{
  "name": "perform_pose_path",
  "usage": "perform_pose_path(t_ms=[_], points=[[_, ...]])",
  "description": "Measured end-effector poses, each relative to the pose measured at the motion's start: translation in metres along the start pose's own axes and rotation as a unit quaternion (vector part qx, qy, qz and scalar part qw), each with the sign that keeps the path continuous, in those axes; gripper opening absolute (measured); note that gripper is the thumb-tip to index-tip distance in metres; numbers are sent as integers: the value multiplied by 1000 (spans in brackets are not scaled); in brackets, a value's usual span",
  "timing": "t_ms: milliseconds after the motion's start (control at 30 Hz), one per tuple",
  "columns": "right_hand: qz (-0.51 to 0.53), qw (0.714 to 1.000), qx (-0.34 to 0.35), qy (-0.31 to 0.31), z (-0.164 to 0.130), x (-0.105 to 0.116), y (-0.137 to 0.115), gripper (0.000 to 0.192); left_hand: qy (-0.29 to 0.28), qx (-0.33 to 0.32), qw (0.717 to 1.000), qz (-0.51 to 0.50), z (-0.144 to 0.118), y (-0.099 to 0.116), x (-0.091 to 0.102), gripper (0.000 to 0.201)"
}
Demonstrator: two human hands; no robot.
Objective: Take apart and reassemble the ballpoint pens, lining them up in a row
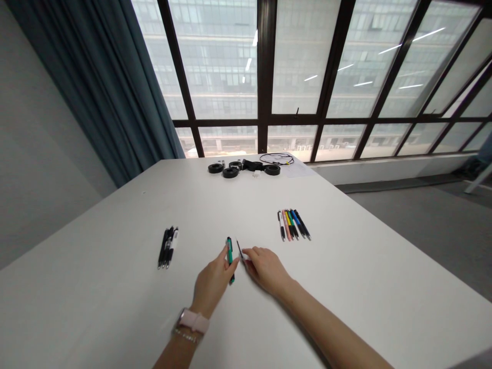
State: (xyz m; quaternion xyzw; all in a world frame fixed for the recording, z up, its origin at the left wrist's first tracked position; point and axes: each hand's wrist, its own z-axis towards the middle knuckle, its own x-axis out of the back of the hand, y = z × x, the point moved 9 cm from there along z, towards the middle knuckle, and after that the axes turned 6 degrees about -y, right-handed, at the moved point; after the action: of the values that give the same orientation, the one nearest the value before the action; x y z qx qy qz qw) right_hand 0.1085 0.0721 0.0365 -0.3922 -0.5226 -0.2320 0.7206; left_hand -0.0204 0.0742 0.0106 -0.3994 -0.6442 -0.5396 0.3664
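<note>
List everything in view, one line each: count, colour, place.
green pen: 1, green and black, table centre, held by left hand
thin dark piece: 1, black, at right hand fingertips
black pens: about 3, black with some white, table left
coloured pens: about 6, mixed colours, table right
black rings: about 4, far table edge
cable: 1, black, far edge
table: 1, white
curtain: 1, blue, left
watch: 1, pink strap, left wrist
left hand: 1
right hand: 1

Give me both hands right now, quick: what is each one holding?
Left hand: closed on the green pen, tip end up off the table.
Right hand: fingers pinching a thin dark pen.
</note>
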Motion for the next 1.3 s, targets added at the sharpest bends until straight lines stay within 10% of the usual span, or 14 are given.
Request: perform_pose_path(t_ms=[567,1300], points=[[-69,996,43,-22,2,-8,-8,30,39,-7,991,125,1,6,-4,53],[114,989,-70,62,0,3,26,3,28,-14,991,130,-5,11,-2,50]])
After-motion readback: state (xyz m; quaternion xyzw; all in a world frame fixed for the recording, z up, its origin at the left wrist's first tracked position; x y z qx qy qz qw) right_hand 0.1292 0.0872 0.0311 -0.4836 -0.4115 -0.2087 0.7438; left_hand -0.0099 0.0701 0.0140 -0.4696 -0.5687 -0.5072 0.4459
